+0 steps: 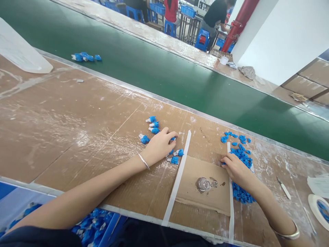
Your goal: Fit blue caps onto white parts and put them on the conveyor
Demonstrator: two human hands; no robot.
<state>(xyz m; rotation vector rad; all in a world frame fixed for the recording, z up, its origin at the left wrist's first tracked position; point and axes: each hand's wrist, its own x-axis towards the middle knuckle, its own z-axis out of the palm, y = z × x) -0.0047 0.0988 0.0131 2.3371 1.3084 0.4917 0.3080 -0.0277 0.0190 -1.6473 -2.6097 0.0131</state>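
Note:
My left hand [159, 145] is over the table with its fingers curled round a blue piece [173, 139], mostly hidden by the fingers. Around it lie several small blue pieces with pale grey tabs [154, 130], two of them [174, 160] close to a white strip. My right hand [235, 168] is closed at the left edge of a pile of small blue parts [243, 195], its fingertips pinching a small blue part [223, 164]. Between the hands, a small clear glass jar [204, 184] stands on a cardboard sheet [191, 202].
White strips [177, 176] flank the cardboard. A green conveyor belt [154, 75] runs behind the table, carrying a few blue pieces [86, 57]. A craft knife [284, 188] and tape roll [320, 209] lie right. A bin of blue pieces [94, 224] sits below. People work beyond.

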